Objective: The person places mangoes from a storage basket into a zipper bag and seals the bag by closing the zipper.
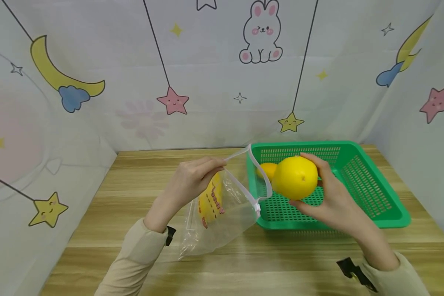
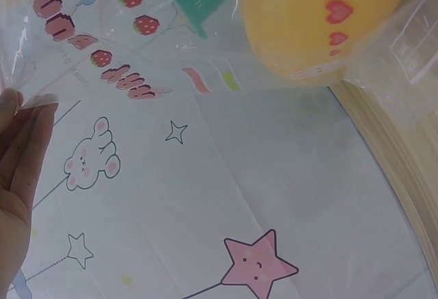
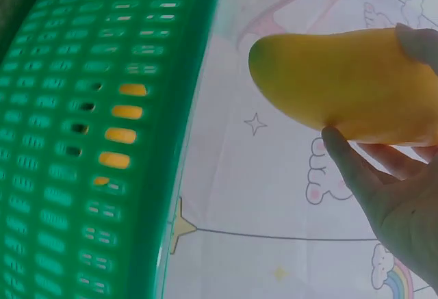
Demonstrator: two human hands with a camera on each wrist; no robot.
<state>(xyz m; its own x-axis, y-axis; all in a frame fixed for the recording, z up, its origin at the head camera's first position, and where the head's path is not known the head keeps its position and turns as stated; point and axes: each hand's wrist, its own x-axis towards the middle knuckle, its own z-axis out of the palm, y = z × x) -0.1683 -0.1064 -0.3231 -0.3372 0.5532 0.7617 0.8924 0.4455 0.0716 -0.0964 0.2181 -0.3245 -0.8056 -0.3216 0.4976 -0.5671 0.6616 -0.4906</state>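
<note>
My right hand (image 1: 331, 193) holds a yellow mango (image 1: 296, 178), its thumb and fingers round the fruit, in front of the green basket (image 1: 382, 197). In the right wrist view the same mango (image 3: 328, 83) shows a greenish tip pointing left. My left hand (image 1: 196, 176) pinches the rim of a clear zip bag (image 1: 229, 234) printed with small pictures and pink lettering. The bag's mouth gapes toward the mango. Inside it lies a yellow fruit (image 2: 315, 25), seen through the plastic.
An orange-yellow fruit (image 1: 268, 169) sits in the basket near its left wall, partly hidden behind the mango. Bag and basket are on a wooden table (image 1: 133, 230). A patterned cloth (image 1: 214, 82) hangs behind and at both sides.
</note>
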